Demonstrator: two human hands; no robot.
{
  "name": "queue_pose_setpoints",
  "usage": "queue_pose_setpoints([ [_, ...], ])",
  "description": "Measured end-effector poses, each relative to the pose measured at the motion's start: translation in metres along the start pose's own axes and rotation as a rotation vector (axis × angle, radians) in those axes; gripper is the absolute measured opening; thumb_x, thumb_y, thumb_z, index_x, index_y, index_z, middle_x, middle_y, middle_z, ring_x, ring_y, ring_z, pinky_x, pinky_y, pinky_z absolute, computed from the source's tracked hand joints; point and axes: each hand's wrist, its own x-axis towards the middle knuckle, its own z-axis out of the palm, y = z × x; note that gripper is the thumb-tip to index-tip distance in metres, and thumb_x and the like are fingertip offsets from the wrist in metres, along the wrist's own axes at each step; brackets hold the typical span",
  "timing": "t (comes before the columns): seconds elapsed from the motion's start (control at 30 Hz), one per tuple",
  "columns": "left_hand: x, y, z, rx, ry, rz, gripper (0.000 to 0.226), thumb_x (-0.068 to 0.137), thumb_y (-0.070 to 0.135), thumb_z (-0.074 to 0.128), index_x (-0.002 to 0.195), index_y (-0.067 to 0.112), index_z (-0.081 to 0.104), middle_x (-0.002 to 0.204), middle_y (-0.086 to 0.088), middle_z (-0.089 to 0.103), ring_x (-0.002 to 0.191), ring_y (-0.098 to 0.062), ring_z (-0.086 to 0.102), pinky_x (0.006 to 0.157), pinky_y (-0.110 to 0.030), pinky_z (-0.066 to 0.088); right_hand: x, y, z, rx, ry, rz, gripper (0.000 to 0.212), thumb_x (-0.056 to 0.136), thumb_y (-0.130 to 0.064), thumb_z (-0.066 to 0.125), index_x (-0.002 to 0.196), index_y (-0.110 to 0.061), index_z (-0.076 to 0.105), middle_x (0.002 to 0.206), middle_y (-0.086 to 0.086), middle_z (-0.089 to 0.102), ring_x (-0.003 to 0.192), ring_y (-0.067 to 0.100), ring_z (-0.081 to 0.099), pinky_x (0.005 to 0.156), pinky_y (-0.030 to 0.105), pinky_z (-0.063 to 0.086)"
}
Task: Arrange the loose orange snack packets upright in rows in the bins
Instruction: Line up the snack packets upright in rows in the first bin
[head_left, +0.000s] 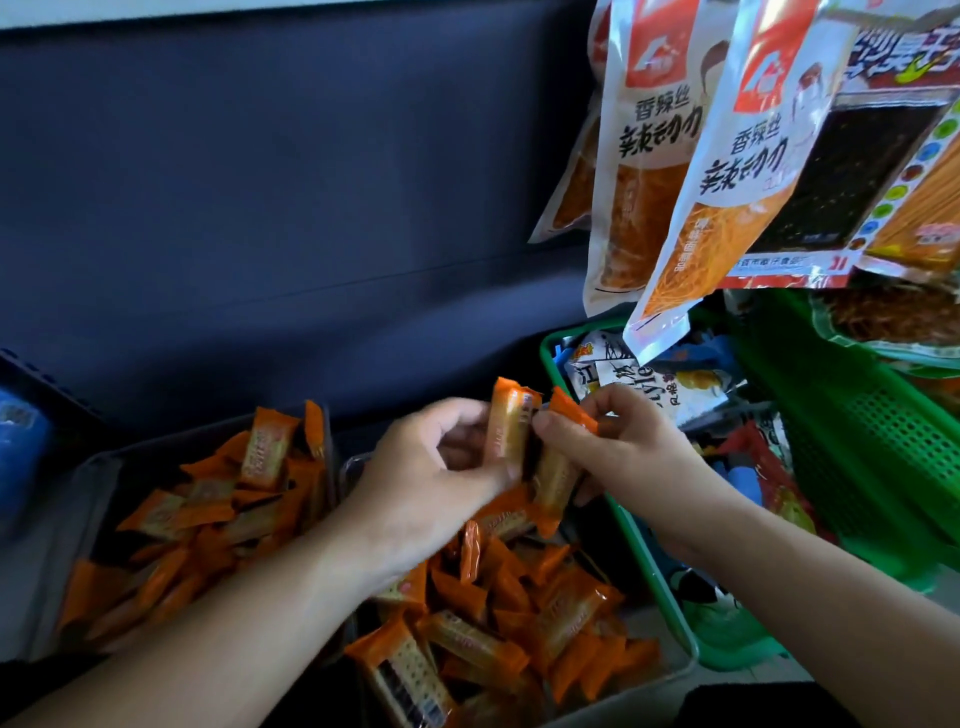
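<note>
We see packets (467, 639) of bright orange, each with a paler tan middle band carrying small print; one near the bottom shows a black panel with pale lines. We read the bins (78, 519) as smoky grey and see-through. The baskets (883, 441) are vivid green, one wall pierced in a fine grid. The bags (649, 156) above are white with a red-orange patch, black brush characters and a window of orange strands. One pouch (810, 171) is black and speckled, edged with green, blue and brown dots. The backdrop (285, 182) is dark navy.
</note>
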Motion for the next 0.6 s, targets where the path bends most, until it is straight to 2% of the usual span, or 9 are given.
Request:
queue_pose_setpoints([
  [0.07, 0.002, 0.003, 0.005, -0.005, -0.044, 0.018, 0.034, 0.088, 0.005, 0.081, 0.113, 0.026, 0.074, 0.102, 0.009, 0.08, 0.097, -0.006, 0.075, 0.088, -0.026, 0.06, 0.004, -0.001, 0.0, 0.104, -0.107, 0.041, 0.059, 0.072, -0.045, 0.093, 0.101, -0.008, 0.058, 0.082, 0.017, 0.07, 0.071, 0.027, 0.068, 0.069, 0.042, 0.058],
  [0.1, 0.004, 0.002, 0.005, -0.006, -0.048, 0.024, 0.033, 0.089, 0.006, 0.079, 0.115, 0.025, 0.073, 0.104, 0.01, 0.079, 0.1, -0.006, 0.075, 0.091, -0.027, 0.06, 0.006, -0.001, -0.002, 0.161, -0.168, 0.066, 0.057, 0.073, -0.04, 0.093, 0.103, -0.007, 0.059, 0.084, 0.015, 0.07, 0.075, 0.028, 0.068, 0.074, 0.045, 0.059],
  [0.2, 0.006, 0.002, 0.002, -0.044, -0.048, -0.004, 0.033, 0.088, 0.008, 0.081, 0.115, 0.025, 0.074, 0.106, 0.01, 0.079, 0.102, -0.006, 0.074, 0.093, -0.03, 0.06, 0.009, 0.0, -0.01, 0.253, -0.244, 0.075, 0.028, 0.089, -0.004, 0.079, 0.106, -0.002, 0.058, 0.088, 0.02, 0.07, 0.08, 0.031, 0.07, 0.081, 0.048, 0.063],
  [0.27, 0.009, 0.001, 0.001, -0.056, -0.042, -0.019, 0.032, 0.087, 0.006, 0.081, 0.112, 0.024, 0.075, 0.104, 0.008, 0.08, 0.1, -0.009, 0.075, 0.094, -0.034, 0.061, 0.01, 0.003, -0.015, 0.157, -0.2, 0.034, 0.023, 0.091, 0.007, 0.071, 0.103, -0.002, 0.054, 0.083, 0.022, 0.071, 0.075, 0.034, 0.071, 0.074, 0.048, 0.064],
  [0.37, 0.013, 0.0, -0.003, -0.087, -0.02, -0.042, 0.029, 0.091, 0.004, 0.076, 0.112, 0.023, 0.076, 0.104, 0.006, 0.08, 0.102, -0.01, 0.076, 0.095, -0.035, 0.059, 0.012, 0.002, -0.019, 0.055, -0.163, -0.003, 0.037, 0.08, -0.005, 0.082, 0.103, -0.006, 0.053, 0.082, 0.018, 0.077, 0.071, 0.029, 0.071, 0.058, 0.036, 0.054],
  [0.4, 0.015, 0.0, -0.003, -0.103, -0.014, -0.052, 0.029, 0.092, 0.004, 0.074, 0.113, 0.023, 0.076, 0.105, 0.006, 0.08, 0.102, -0.011, 0.076, 0.096, -0.036, 0.058, 0.013, 0.001, -0.021, 0.063, -0.158, -0.001, 0.042, 0.076, -0.01, 0.084, 0.106, -0.007, 0.055, 0.084, 0.017, 0.078, 0.07, 0.027, 0.072, 0.056, 0.032, 0.052],
  [0.47, 0.018, -0.001, -0.003, -0.142, -0.01, -0.08, 0.028, 0.093, 0.003, 0.073, 0.113, 0.023, 0.076, 0.105, 0.003, 0.08, 0.102, -0.015, 0.076, 0.096, -0.04, 0.058, 0.013, -0.003, -0.024, 0.093, -0.16, 0.001, 0.044, 0.078, -0.01, 0.083, 0.115, -0.011, 0.059, 0.089, 0.017, 0.079, 0.074, 0.025, 0.075, 0.058, 0.028, 0.056],
  [0.53, 0.019, 0.0, -0.004, -0.175, 0.004, -0.1, 0.026, 0.091, 0.004, 0.075, 0.111, 0.021, 0.077, 0.104, -0.001, 0.08, 0.1, -0.02, 0.077, 0.095, -0.045, 0.059, 0.014, -0.003, -0.027, 0.125, -0.153, 0.0, 0.04, 0.084, -0.006, 0.079, 0.121, -0.009, 0.062, 0.093, 0.018, 0.079, 0.083, 0.031, 0.078, 0.069, 0.035, 0.064],
  [0.6, 0.02, -0.002, -0.005, -0.163, 0.071, -0.089, 0.023, 0.088, 0.006, 0.079, 0.105, 0.021, 0.076, 0.099, -0.001, 0.081, 0.095, -0.021, 0.078, 0.091, -0.043, 0.06, 0.017, 0.0, -0.03, 0.155, -0.092, 0.002, 0.03, 0.09, -0.006, 0.075, 0.119, -0.005, 0.067, 0.096, 0.019, 0.079, 0.087, 0.035, 0.078, 0.078, 0.044, 0.065],
])
